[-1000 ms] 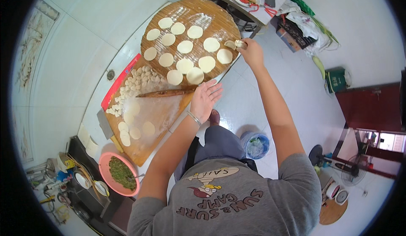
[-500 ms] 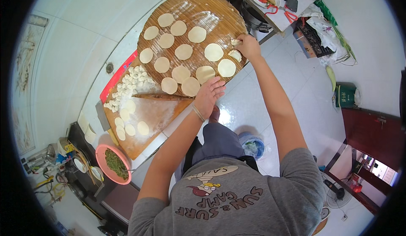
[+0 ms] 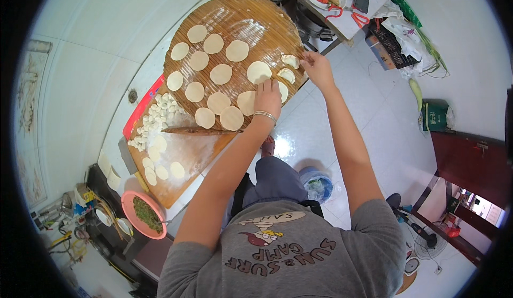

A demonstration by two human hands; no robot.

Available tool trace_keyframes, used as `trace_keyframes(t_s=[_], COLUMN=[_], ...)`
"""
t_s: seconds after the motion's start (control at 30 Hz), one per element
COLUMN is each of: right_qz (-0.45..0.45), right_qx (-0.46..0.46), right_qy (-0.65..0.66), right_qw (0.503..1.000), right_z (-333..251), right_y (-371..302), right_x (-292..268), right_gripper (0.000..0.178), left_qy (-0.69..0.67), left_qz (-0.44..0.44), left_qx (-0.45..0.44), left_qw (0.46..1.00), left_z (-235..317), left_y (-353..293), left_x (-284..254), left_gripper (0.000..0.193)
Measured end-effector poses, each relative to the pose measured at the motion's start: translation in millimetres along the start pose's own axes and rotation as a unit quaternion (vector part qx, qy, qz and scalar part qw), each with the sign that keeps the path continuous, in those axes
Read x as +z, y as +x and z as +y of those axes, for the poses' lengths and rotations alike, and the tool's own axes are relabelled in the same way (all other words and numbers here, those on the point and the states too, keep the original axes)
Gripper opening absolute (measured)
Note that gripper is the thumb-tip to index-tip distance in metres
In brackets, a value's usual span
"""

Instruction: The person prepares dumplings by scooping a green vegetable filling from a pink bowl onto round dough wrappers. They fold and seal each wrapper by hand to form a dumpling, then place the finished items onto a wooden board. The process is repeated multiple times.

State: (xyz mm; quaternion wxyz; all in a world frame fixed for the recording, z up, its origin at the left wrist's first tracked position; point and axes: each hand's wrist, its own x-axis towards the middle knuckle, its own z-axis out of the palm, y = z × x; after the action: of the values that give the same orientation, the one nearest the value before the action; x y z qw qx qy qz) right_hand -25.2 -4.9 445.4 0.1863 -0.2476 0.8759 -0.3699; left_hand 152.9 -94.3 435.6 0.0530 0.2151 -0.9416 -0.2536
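Note:
A round wooden board [image 3: 176, 97] carries several thin dough wrappers, lightly floured. My left hand [image 3: 268, 99] lies over its near right part, fingers stretched forward onto the edges of the wrapper [image 3: 259, 72] and a second wrapper [image 3: 283, 91] beside it. No wrapper is lifted. At the board's right edge my right hand [image 3: 319, 69] is just off two folded dumplings, an upper dumpling [image 3: 290, 60] and a lower dumpling [image 3: 286, 75]. Its fingers are slightly apart with nothing visible between them.
Left of the round board, a floured cutting board [image 3: 195, 153] bears dough pieces [image 3: 155, 119], small wrappers and a rolling pin [image 3: 197, 131]. A cleaver [image 3: 127, 156] lies beside it. Nearer stands a pink bowl [image 3: 128, 202] of green filling. A blue bucket [image 3: 316, 184] is on the floor.
My right hand has let go of the upper dumpling and drawn slightly away. My left hand has moved forward, its fingers coming onto the wrappers. The view has shifted a little.

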Motion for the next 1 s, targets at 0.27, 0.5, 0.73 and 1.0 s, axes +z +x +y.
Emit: trace_keyframes(t_s=[0.27, 0.5, 0.73, 1.0], right_qz=[0.090, 0.104, -0.160, -0.300], right_qx=[0.058, 0.056, 0.102, -0.021], right_qy=[0.116, 0.177, 0.457, 0.337], right_qw=[0.987, 0.977, 0.869, 0.892], right_z=[-9.6, -24.7, -68.8, -174.0], right_y=[-51.3, -100.2, -126.3, -203.9], right_x=[-2.5, 25.0, 23.7, 126.7], right_gripper=[0.018, 0.023, 0.018, 0.007], left_qy=[-0.041, -0.143, -0.485, -0.753], left_qz=[-0.121, -0.045, -0.061, -0.020], left_qx=[-0.181, -0.042, -0.197, -0.303], left_qw=[0.975, 0.988, 0.850, 0.583], left_z=[8.4, -7.5, -17.8, -95.9], left_y=[20.7, 12.3, -58.0, -213.5], left_x=[1.6, -7.2, -67.4, -154.3], left_gripper=[0.034, 0.024, 0.019, 0.034])
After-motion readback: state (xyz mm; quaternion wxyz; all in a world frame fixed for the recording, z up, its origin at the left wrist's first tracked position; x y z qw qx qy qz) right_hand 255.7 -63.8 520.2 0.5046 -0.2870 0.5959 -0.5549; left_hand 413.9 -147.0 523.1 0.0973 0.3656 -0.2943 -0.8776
